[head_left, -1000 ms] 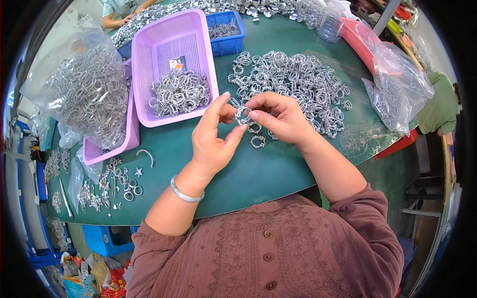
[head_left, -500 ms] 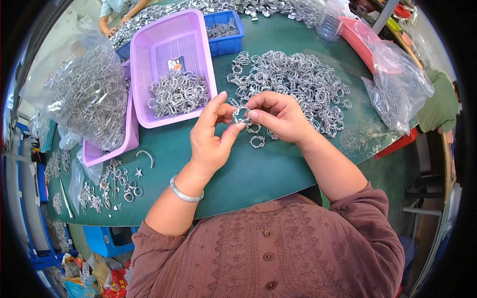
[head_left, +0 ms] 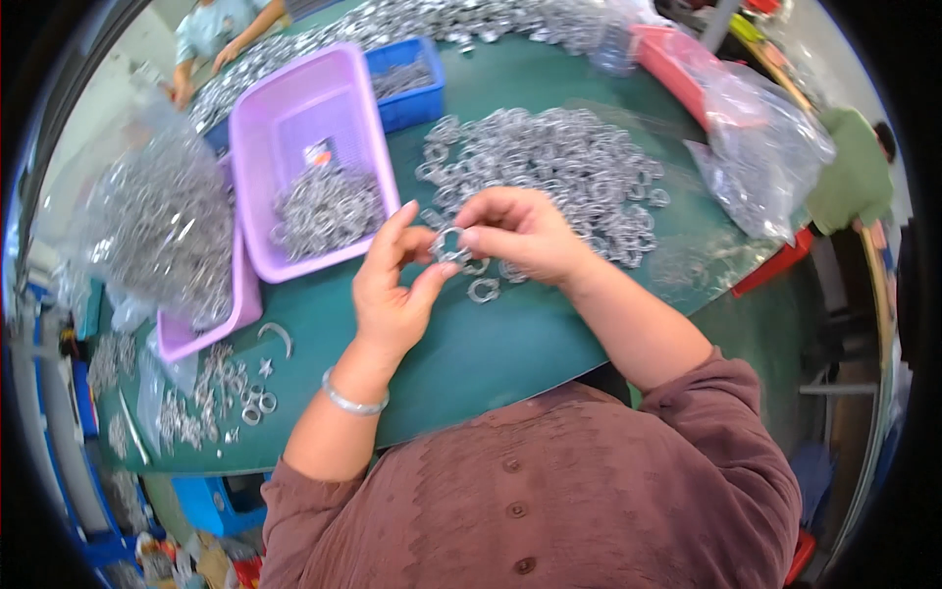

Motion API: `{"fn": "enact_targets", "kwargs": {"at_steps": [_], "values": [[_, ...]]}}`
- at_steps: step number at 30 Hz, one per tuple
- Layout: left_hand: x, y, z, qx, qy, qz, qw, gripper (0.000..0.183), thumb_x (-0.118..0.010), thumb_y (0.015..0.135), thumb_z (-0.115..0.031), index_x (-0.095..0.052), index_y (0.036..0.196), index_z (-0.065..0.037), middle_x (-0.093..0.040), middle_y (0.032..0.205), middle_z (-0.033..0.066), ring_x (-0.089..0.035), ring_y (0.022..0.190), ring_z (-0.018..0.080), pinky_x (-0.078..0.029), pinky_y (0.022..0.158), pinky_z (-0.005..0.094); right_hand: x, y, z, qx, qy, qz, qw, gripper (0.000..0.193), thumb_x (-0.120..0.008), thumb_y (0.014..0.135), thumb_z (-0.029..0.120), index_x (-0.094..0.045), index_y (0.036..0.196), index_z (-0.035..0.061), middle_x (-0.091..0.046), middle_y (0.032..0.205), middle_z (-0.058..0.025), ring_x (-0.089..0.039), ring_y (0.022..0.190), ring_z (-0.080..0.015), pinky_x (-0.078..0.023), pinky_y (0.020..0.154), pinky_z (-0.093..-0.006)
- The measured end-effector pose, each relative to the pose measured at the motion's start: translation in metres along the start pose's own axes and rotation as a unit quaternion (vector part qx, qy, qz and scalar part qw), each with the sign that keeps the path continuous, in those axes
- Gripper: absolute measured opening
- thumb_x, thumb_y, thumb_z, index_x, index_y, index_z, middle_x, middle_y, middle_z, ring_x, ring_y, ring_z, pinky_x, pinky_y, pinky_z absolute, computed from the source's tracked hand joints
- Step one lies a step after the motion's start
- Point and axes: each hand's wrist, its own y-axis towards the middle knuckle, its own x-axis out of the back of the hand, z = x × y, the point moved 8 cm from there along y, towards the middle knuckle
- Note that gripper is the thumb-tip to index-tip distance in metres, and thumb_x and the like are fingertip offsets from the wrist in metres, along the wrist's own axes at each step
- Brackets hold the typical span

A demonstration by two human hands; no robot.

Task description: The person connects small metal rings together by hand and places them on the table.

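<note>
Between my hands, over the green table [head_left: 491, 344], is a silver ring [head_left: 450, 245]. My left hand [head_left: 392, 285], with a pale bangle [head_left: 353, 398] on its wrist, pinches the ring's near and left side between thumb and fingers. From the right, my right hand [head_left: 520, 234] grips the ring's upper edge with thumb and forefinger. Just beneath the hands lies a loose ring [head_left: 484, 290]. Beyond them spreads a big heap of silver rings [head_left: 549, 157]. The picture is slightly blurred, so the ring's fine detail does not show.
A purple basket [head_left: 245, 187] with rings stands at left, beside a plastic bag of rings [head_left: 157, 216]. Behind it is a blue bin [head_left: 439, 88]. Small silver pieces [head_left: 201, 407] lie near left. A pink tray [head_left: 662, 74] stands far right. A co-worker's hand [head_left: 228, 54] is at far left.
The view has shifted, moving the table's contents slightly left in the picture. Both hands still hold the ring, which looks turned a little between the fingers.
</note>
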Motion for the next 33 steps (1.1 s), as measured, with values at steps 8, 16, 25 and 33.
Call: {"fn": "enact_targets", "kwargs": {"at_steps": [8, 16, 25, 33], "values": [[0.003, -0.005, 0.007, 0.045, -0.024, 0.01, 0.999, 0.047, -0.057, 0.083, -0.002, -0.042, 0.128, 0.0, -0.05, 0.087, 0.0043, -0.049, 0.077, 0.0106, -0.044, 0.07, 0.0228, 0.077, -0.034, 0.134, 0.266, -0.409, -0.225, 0.843, 0.011, -0.063, 0.077, 0.003, -0.061, 0.088, 0.0004, -0.061, 0.079, -0.0021, -0.055, 0.072, -0.0073, -0.046, 0.064, -0.0229], [-0.006, -0.006, 0.007, 0.064, -0.064, 0.018, 0.996, 0.042, -0.054, 0.088, -0.008, -0.042, 0.127, 0.002, -0.049, 0.092, 0.0046, -0.048, 0.081, 0.0093, -0.042, 0.071, 0.0206, 0.234, -0.131, 0.314, 0.251, -0.675, -0.497, 0.484, 0.018, -0.056, 0.078, 0.021, -0.065, 0.089, 0.0095, -0.065, 0.079, -0.0112, -0.064, 0.073, -0.026, -0.05, 0.067, -0.0346], [-0.01, -0.003, 0.014, 0.084, -0.08, 0.016, 0.993, 0.037, -0.053, 0.089, -0.009, -0.045, 0.124, 0.001, -0.051, 0.093, 0.0041, -0.05, 0.078, 0.0093, -0.044, 0.07, 0.0213, 0.198, -0.104, 0.312, 0.239, -0.496, -0.339, 0.763, 0.028, -0.051, 0.09, 0.026, -0.06, 0.08, 0.0012, -0.062, 0.072, -0.0093, -0.059, 0.07, -0.0183, -0.047, 0.069, -0.0307], [-0.007, -0.012, 0.028, 0.1, -0.057, 0.039, 0.993, 0.033, -0.053, 0.088, -0.007, -0.049, 0.12, 0.003, -0.053, 0.09, 0.004, -0.051, 0.077, 0.0099, -0.045, 0.07, 0.0226, -0.09, -0.105, 0.272, 0.455, 0.12, 0.36, 0.806, 0.063, -0.014, 0.093, 0.053, -0.05, 0.065, 0.0085, -0.05, 0.058, -0.0035, -0.049, 0.056, -0.0184, -0.045, 0.078, -0.048]]}}
